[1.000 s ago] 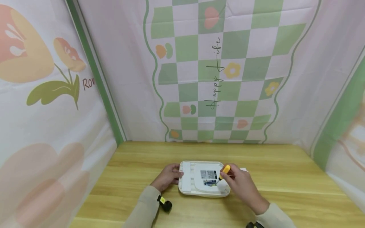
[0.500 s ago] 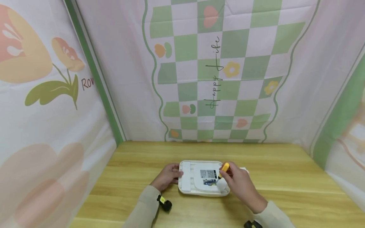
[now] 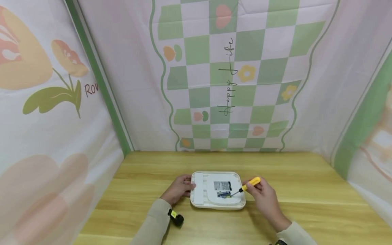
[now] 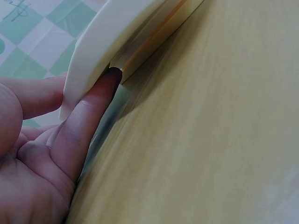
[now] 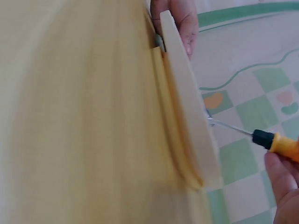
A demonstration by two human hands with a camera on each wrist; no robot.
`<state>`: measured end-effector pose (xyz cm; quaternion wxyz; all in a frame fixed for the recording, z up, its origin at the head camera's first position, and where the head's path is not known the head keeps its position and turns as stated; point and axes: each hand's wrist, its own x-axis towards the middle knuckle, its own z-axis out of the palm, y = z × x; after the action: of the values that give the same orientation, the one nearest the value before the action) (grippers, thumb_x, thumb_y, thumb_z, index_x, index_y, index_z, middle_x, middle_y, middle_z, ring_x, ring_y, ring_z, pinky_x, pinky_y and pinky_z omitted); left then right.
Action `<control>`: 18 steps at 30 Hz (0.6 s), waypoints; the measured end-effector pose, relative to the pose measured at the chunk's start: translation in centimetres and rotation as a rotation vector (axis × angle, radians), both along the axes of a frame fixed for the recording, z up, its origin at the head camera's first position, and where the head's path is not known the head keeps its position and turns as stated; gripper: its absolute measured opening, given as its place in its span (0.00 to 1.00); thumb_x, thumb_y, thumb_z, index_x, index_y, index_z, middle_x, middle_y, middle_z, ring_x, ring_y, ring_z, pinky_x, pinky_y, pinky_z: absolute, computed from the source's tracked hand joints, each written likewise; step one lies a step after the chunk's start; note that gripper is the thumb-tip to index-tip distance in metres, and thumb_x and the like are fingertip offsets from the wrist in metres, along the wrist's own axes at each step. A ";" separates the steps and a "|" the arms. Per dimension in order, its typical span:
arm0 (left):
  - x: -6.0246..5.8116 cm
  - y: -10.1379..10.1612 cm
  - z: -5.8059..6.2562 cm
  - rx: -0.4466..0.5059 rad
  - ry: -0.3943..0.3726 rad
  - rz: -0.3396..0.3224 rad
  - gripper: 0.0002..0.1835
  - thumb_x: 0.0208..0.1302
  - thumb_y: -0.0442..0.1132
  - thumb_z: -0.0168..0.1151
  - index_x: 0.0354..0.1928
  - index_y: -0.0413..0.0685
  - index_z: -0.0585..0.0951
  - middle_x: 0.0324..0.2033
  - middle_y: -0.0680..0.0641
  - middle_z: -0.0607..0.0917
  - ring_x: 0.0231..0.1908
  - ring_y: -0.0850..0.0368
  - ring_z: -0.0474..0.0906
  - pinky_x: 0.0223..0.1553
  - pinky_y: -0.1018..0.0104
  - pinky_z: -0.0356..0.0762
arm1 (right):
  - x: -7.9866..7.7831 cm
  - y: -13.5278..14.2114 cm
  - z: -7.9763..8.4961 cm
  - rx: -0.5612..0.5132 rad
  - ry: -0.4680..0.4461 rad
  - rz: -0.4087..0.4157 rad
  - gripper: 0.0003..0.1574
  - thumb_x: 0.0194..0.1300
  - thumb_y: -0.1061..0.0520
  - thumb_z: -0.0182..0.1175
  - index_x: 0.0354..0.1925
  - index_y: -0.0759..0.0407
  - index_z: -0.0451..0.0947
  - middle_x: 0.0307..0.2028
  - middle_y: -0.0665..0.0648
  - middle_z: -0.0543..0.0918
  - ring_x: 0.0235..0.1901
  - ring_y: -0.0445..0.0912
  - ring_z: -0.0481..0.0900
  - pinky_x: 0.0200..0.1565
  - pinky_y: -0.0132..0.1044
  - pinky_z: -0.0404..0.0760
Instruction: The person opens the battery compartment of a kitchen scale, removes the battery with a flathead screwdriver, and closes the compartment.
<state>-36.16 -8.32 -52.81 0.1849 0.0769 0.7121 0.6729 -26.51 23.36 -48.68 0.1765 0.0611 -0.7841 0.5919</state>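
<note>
A flat white device [image 3: 199, 194] with rounded corners shows its underside, with a printed label and an opening holding batteries [image 3: 224, 194]. My left hand [image 3: 178, 189] pinches its left edge; in the left wrist view the thumb is on one face of the white rim [image 4: 93, 56] and a finger reaches underneath. My right hand [image 3: 265, 200] grips a screwdriver [image 3: 252, 181] by its yellow handle. The slanting metal shaft [image 5: 233, 128] points down left, its tip at the right end of the battery opening. From the right wrist view, the white edge [image 5: 191, 102] hides that opening.
The wooden table [image 3: 153, 163] extends around both hands. Behind it hangs a curtain [image 3: 251, 98] with green checks and flowers, and another printed curtain [image 3: 61, 136] stands on the left. A small black camera [image 3: 176, 218] is strapped at the left wrist.
My right hand has shifted slightly right, and the screwdriver has gone from steep to a lower slant, its handle swinging right. The white piece beside that hand no longer shows. My left hand stays put.
</note>
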 end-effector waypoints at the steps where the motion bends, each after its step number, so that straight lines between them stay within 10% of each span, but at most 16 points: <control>1: 0.0 0.0 0.0 0.000 -0.002 0.000 0.32 0.65 0.33 0.63 0.67 0.31 0.63 0.42 0.42 0.81 0.37 0.54 0.81 0.33 0.61 0.83 | 0.1 0.1 -0.3 -0.035 0.001 0.005 0.14 0.71 0.62 0.56 0.48 0.74 0.70 0.44 0.73 0.81 0.42 0.38 0.83 0.44 0.31 0.81; 18: 0.0 0.1 0.2 -0.024 -0.019 0.025 0.32 0.65 0.33 0.64 0.67 0.33 0.65 0.43 0.41 0.80 0.39 0.52 0.81 0.35 0.60 0.83 | -0.5 2.0 -3.5 -0.483 -0.116 0.114 0.29 0.73 0.58 0.54 0.56 0.84 0.59 0.47 0.62 0.84 0.48 0.45 0.82 0.50 0.35 0.77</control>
<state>-36.15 -8.18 -52.59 0.1843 0.0595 0.7191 0.6674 -27.05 25.31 -52.17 0.1069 0.0270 -0.6242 0.7734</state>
